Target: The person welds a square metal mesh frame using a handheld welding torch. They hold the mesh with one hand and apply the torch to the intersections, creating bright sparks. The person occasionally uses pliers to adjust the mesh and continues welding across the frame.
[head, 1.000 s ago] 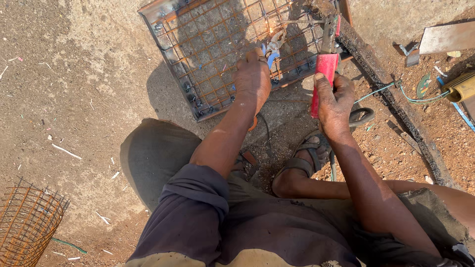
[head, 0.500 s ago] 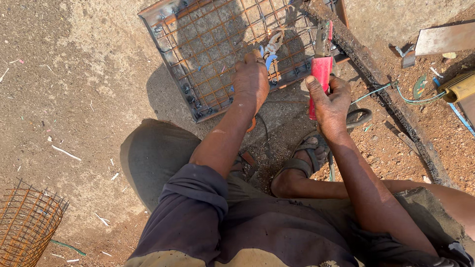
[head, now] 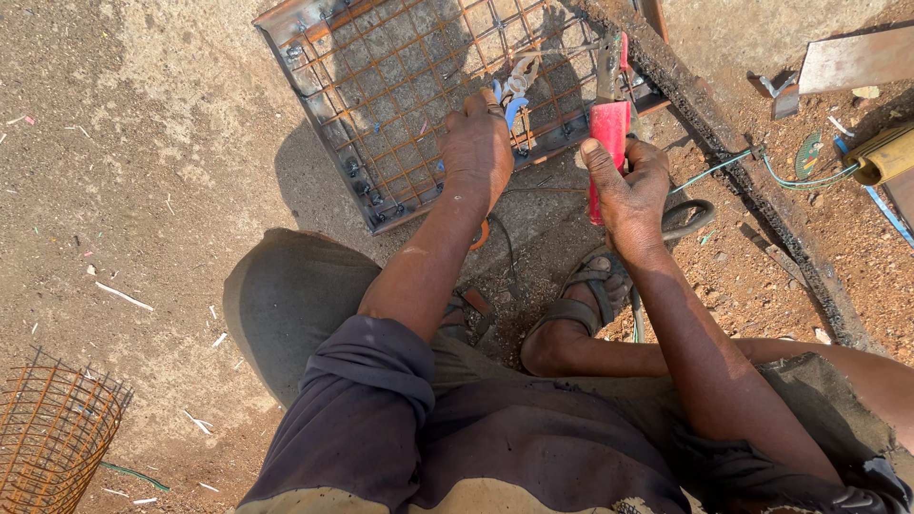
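Person squats on bare dirt, frame [head: 314,71] flat on the ground just ahead, within arm's reach.

Left hand [head: 476,148] presses palm-down on the mesh [head: 400,86], fingers curled near blue-handled pliers [head: 512,90] – looks like bracing the grid. Can't tell if it actually grips the pliers.

Right hand [head: 628,186] is wrapped closed round a red holder [head: 607,143], held upright, tip at the frame's near edge by the rusty rail [head: 752,181].

Mesh: thin rusted rod, square grid, inside a flat steel angle border. Cable [head: 690,214] loops by the sandal [head: 586,295]. Rolled mesh [head: 52,438] lies well apart, lower left. Ground is gritty, reddish, littered with offcuts.
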